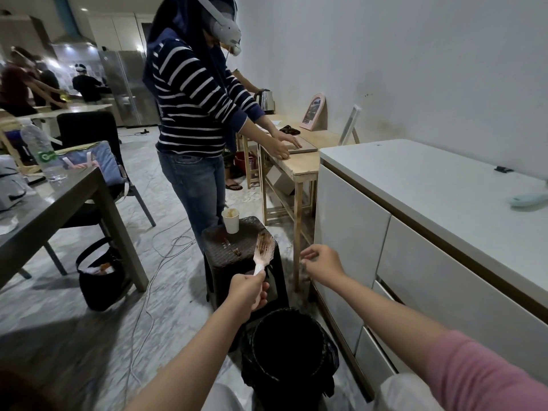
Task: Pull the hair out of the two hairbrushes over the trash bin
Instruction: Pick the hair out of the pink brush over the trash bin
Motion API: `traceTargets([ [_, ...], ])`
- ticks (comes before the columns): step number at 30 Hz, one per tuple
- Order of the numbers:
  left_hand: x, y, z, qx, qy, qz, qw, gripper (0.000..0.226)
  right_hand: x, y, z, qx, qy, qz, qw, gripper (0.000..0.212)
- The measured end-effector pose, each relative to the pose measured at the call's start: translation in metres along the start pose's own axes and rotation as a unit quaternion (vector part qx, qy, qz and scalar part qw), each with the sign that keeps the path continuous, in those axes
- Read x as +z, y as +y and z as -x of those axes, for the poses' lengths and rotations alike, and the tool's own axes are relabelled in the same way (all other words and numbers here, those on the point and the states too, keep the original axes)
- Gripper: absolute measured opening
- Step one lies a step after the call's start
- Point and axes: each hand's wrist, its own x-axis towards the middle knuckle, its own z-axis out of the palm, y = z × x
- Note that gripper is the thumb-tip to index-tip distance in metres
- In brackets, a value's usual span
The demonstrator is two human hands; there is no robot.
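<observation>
— So, what are the fingers doing?

— The left hand (248, 292) is gripping the white handle of the hairbrush (262, 251), fingers curled round it, and is holding the head up and away over the dark stool (237, 253). Brown hair is sitting tangled in the bristles. The right hand (321, 264) is hovering just beside the brush, apart from it, fingertips drawn together; whether it is pinching a strand I cannot tell.

— And the trash bin?

— The trash bin (289, 348) is standing on the floor below the wrists, nearer than the stool, lined in black. The brush head is hanging past its far rim, not above the opening.

— Which step, would you say?

— Probably stripping the first brush. A light object is lying on the white counter (430, 185), perhaps the second brush, but I cannot be sure.

— Next move?

— Bringing the brush back over the bin, then pinching the clump at the bristle roots and pulling along them.
</observation>
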Motion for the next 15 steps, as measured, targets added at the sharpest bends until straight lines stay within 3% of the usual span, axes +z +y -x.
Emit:
traceTargets([
  [6,0.011,-0.009,0.002,0.013,-0.012,-0.028,0.999,0.023,0.009,-0.029,0.0,-0.076,0.003,-0.043,0.996,0.025],
  [10,0.018,-0.014,0.004,0.043,-0.022,-0.037,0.998,0.021,0.015,-0.045,0.003,-0.149,-0.013,0.033,0.988,0.043],
  [15,0.021,-0.016,0.006,0.06,-0.018,-0.02,0.998,0.016,0.024,-0.048,0.005,-0.186,0.005,0.115,0.976,0.021],
])
